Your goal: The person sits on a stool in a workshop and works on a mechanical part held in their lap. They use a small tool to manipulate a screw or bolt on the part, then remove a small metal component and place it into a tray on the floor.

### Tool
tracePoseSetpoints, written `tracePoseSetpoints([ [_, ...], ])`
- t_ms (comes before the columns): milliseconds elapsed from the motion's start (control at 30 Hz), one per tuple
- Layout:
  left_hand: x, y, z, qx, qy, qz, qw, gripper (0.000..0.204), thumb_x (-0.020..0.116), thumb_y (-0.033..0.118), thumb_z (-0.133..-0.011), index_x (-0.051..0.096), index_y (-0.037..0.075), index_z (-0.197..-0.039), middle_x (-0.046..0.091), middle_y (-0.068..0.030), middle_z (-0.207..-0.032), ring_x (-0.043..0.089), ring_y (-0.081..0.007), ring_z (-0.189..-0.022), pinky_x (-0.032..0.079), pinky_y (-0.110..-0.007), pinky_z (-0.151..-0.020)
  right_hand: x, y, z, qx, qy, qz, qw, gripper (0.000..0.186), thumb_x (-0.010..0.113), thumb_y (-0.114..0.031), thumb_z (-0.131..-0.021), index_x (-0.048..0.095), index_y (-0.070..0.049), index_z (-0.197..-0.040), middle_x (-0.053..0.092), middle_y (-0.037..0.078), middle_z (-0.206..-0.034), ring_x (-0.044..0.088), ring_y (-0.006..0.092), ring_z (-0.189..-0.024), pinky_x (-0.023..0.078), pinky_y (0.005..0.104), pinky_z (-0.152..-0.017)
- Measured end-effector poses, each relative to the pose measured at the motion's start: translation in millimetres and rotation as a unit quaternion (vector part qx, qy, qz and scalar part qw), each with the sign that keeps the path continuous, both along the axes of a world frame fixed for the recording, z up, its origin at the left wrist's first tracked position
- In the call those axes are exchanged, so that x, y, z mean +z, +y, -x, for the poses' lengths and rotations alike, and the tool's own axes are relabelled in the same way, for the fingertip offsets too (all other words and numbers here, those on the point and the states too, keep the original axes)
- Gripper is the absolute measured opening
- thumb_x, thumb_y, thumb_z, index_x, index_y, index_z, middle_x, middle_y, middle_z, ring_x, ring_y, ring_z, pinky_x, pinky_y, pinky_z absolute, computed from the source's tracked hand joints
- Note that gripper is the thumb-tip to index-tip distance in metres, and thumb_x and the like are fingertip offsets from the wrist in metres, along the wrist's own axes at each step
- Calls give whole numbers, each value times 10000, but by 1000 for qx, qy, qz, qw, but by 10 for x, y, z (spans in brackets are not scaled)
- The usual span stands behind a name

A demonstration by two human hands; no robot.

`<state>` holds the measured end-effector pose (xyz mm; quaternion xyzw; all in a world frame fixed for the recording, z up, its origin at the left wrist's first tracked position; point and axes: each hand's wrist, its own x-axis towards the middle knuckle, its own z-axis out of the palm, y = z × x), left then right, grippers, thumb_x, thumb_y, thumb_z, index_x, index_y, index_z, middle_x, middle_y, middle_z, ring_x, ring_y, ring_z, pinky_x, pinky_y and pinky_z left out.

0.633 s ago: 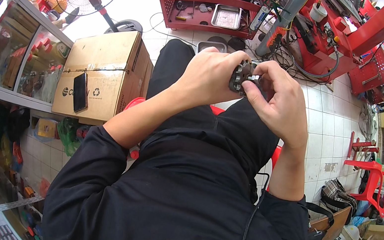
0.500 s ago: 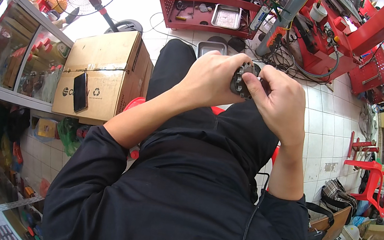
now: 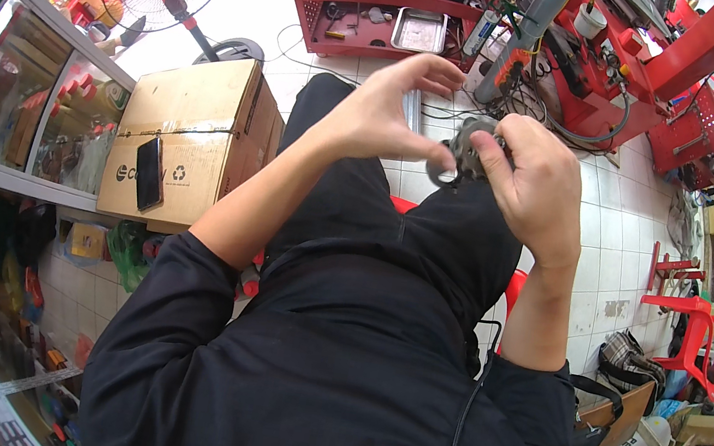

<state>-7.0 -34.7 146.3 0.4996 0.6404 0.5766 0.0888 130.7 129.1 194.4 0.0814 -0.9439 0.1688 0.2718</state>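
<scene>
Pinching with thumb and forefinger, the left hand (image 3: 383, 115) touches the rim of a small grey metal part (image 3: 464, 151) above the lap; the right hand (image 3: 532, 181) clasps it. It looks rigid, dense, probably greasy: best gripped by its rim.

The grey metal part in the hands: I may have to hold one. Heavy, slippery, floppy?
The grey metal part looks rigid and probably dense for its size. Its ring-shaped end gives the left hand a finger hold; the right hand wraps it, so probably not slippery.
</scene>
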Motion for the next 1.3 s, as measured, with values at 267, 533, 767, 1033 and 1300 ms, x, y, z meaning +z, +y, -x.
tracePoseSetpoints([
  [267, -53, 59, -39, -16, -50, -8, 999, 378, 663, 147, -841, 571, -20, -1167, 636, -102, -1122, 590, -182, -1081, 441, -329, -964, -1, 56, -7, -21, -8, 7, 1000, 294, 609, -291, -896, 539, -36, -769, 522, 112, -662, 549, 314, -631, 416, 409, -559],
  [533, 20, 54, -213, -21, 80, -34, 996, 565, 697, 227, -715, 556, -35, -1196, 602, -148, -1161, 565, -239, -1122, 409, -358, -985, 17, 28, -21, -8, 7, 23, 1000, 282, 614, -281, -890, 547, -41, -758, 525, 106, -652, 552, 303, -617, 412, 407, -549],
  [767, 21, 61, -191, 21, 137, -84, 987, 374, 694, 156, -685, 619, -15, -1009, 630, -125, -995, 606, -239, -956, 452, -333, -868, 24, 46, -22, -14, 11, 16, 1000, 288, 627, -276, -882, 537, -36, -750, 517, 110, -643, 540, 309, -597, 402, 409, -532],
  [1033, 13, 41, -201, 110, 195, -102, 969, 161, 673, 70, -651, 611, 26, -793, 584, -73, -812, 579, -193, -770, 450, -300, -729, 49, 55, -41, -22, 12, 16, 1000, 307, 630, -283, -881, 525, -32, -739, 513, 115, -641, 537, 312, -595, 402, 408, -532],
  [1300, 66, 27, -284, 129, 233, -73, 961, 136, 701, 50, -596, 656, 113, -708, 563, 6, -695, 538, -143, -678, 383, -278, -713, 38, 58, -37, -25, 15, 15, 999, 309, 629, -284, -881, 523, -33, -735, 508, 109, -642, 533, 309, -593, 401, 407, -531],
])
